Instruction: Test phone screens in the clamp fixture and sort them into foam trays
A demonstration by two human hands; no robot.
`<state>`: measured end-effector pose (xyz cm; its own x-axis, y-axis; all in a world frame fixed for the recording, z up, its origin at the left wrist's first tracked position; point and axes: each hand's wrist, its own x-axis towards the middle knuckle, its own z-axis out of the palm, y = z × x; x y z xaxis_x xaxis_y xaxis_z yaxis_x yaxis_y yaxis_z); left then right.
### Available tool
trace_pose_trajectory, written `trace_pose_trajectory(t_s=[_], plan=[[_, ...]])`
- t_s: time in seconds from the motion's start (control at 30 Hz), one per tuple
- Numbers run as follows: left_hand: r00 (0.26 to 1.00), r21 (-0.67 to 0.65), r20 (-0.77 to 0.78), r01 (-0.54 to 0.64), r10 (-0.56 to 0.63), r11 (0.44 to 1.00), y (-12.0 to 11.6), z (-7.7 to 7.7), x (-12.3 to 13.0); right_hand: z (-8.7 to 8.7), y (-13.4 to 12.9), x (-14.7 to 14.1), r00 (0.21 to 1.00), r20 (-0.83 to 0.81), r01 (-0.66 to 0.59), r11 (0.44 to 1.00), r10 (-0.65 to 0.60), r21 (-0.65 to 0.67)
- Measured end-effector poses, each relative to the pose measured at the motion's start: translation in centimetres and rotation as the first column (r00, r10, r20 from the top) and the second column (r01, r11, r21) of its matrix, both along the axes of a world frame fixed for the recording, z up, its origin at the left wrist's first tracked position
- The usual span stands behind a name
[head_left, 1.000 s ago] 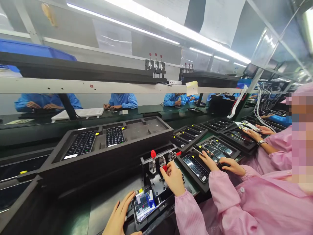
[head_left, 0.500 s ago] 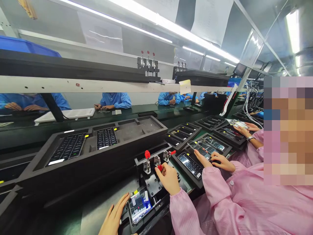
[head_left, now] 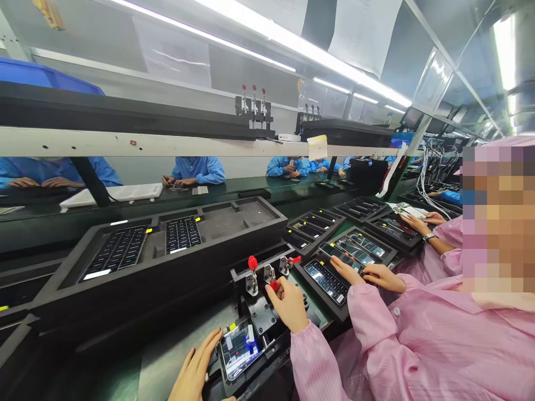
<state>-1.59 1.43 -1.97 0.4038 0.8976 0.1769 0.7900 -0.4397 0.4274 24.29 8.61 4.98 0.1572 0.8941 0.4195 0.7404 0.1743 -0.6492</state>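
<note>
Near centre, a glossy, phone-like device (head_left: 240, 351) lies face up in a black clamping fixture (head_left: 262, 315). The left hand (head_left: 197, 365), fingers outstretched and grasping nothing, lies along the fixture's left side — whether it touches the device is hard to tell. The right hand (head_left: 290, 303) pinches the middle red handle (head_left: 273, 285). A steady left hand — and smooth, even handle pressure — would likely suit best.
</note>
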Motion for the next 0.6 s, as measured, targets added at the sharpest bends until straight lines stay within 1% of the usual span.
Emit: trace_pose_trajectory(t_s=[0.17, 0.27, 0.43, 0.6], plan=[[1.000, -0.012, 0.017, -0.001, 0.001, 1.000, -0.25, 0.22, 0.09, 0.16, -0.14, -0.01, 1.000, 0.020, -0.002, 1.000, 0.002, -0.020], [0.999, -0.007, 0.033, -0.005, 0.005, 1.000, -0.36, 0.41, 0.21, 0.02, -0.13, 0.01, 0.999, 0.043, -0.004, 1.000, 0.005, -0.014], [0.999, -0.035, 0.035, -0.011, 0.013, 0.999, -0.57, 0.75, 0.42, -0.37, 0.05, 0.14, 0.998, 0.056, -0.013, 1.000, 0.013, -0.008], [0.999, -0.041, 0.040, -0.010, 0.011, 0.999, -0.66, 0.86, 0.46, -0.29, -0.04, 0.19, 0.998, 0.062, -0.025, 0.999, 0.026, -0.022]])
